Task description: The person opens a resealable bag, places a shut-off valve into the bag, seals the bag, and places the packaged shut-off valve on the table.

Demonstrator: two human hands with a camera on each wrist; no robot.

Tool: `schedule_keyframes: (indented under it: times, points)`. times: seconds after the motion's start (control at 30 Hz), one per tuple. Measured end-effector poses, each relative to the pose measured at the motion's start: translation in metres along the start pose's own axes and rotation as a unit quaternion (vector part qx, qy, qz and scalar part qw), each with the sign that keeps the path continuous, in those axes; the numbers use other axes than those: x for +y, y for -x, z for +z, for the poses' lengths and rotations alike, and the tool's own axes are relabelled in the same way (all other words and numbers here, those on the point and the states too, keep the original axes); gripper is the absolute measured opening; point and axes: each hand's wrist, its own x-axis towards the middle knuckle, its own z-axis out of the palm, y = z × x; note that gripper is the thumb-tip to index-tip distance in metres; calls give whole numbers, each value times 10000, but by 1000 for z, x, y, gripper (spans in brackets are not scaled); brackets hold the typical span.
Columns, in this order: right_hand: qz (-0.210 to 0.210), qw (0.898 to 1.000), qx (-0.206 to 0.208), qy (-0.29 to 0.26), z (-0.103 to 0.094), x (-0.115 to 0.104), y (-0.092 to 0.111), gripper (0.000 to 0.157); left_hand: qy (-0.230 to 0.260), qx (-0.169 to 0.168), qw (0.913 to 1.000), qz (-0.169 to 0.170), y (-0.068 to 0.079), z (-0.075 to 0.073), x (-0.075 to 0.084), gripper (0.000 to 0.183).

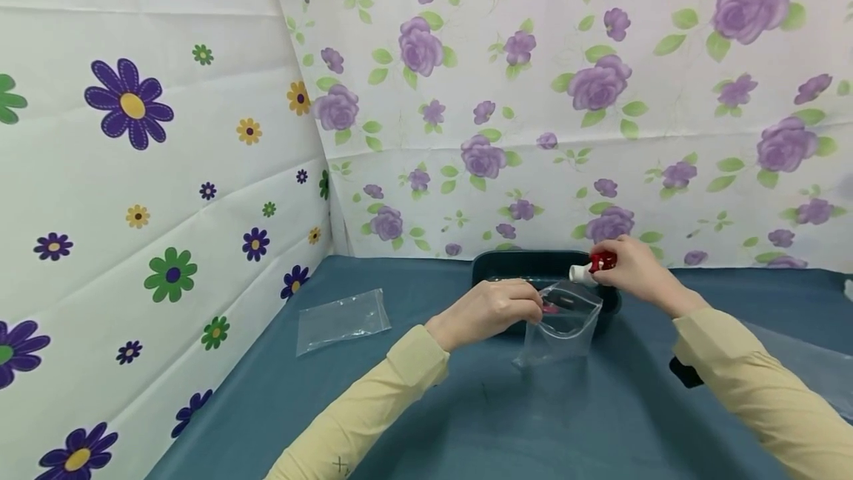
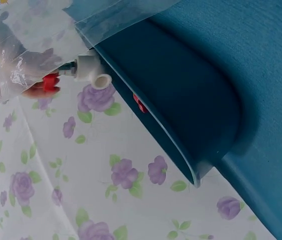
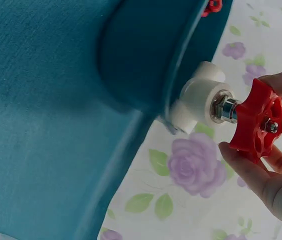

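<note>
In the head view my right hand (image 1: 636,272) grips a white plastic pipe valve (image 1: 583,274) by its red handwheel. The right wrist view shows thumb and fingers round that handwheel (image 3: 261,120), with a metal stem running into the white valve body (image 3: 201,97). My left hand (image 1: 493,311) pinches the top edge of a clear plastic zip bag (image 1: 560,335), whose mouth gapes. The valve is held just above the bag's right edge, outside it. Behind both stands a dark teal bin (image 1: 493,265), and another red handwheel (image 2: 140,103) shows inside it.
A flat clear bag (image 1: 343,322) lies on the blue cloth-covered table (image 1: 426,406) at left. More clear plastic (image 1: 806,361) lies at far right, partly behind my right sleeve. A small black object (image 1: 686,372) sits beside that sleeve. Flowered sheets (image 1: 426,191) hang behind and at left.
</note>
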Motion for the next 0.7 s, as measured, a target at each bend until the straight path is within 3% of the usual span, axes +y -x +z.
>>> schedule_keyframes:
  times: [0.37, 0.7]
  points:
    - [-63, 9995, 258, -182, -22, -14, 5, 31, 146, -41, 9998, -111, -1, 3, 0, 10]
    - [373, 9978, 139, -522, -41, -35, 7, 38, 360, 42, 9990, -277, -4, 5, -3, 11]
